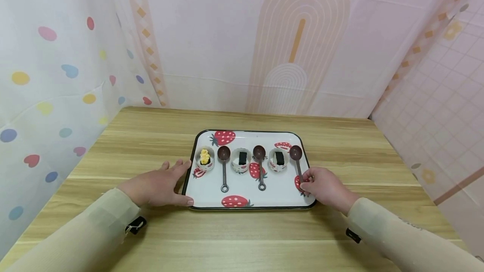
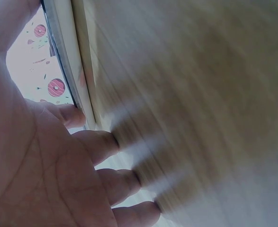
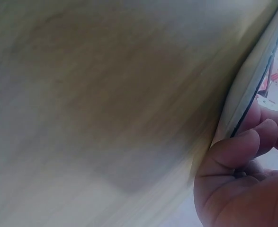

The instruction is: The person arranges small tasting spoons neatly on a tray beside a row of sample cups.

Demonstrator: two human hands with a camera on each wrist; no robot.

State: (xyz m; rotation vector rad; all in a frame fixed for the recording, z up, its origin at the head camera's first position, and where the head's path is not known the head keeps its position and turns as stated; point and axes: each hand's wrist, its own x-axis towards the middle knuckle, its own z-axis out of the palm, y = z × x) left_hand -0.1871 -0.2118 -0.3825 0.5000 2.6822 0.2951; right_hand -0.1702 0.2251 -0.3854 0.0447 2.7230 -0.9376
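Observation:
A white strawberry-print tray (image 1: 208, 198) with a dark rim lies on the table. On it, paper cups alternate with brown-bowled measuring spoons. The left cup (image 1: 204, 166) holds a dark piece topped with yellow; the middle cup (image 1: 241, 168) and right cup (image 1: 279, 167) each hold a white piece with a black band. The left spoon (image 1: 224, 154) and middle spoon (image 1: 259, 153) lie with ring-ended handles toward me. My right hand (image 1: 328, 188) pinches the handle of the right measuring spoon (image 1: 296, 153), hiding its end. My left hand (image 1: 156, 186), fingers spread, touches the tray's left edge.
The wooden table (image 1: 242, 238) extends on all sides of the tray. A pale curtain (image 1: 211, 45) hangs behind it, with a dotted curtain (image 1: 56, 87) on the left and a grid-patterned one (image 1: 450, 108) on the right.

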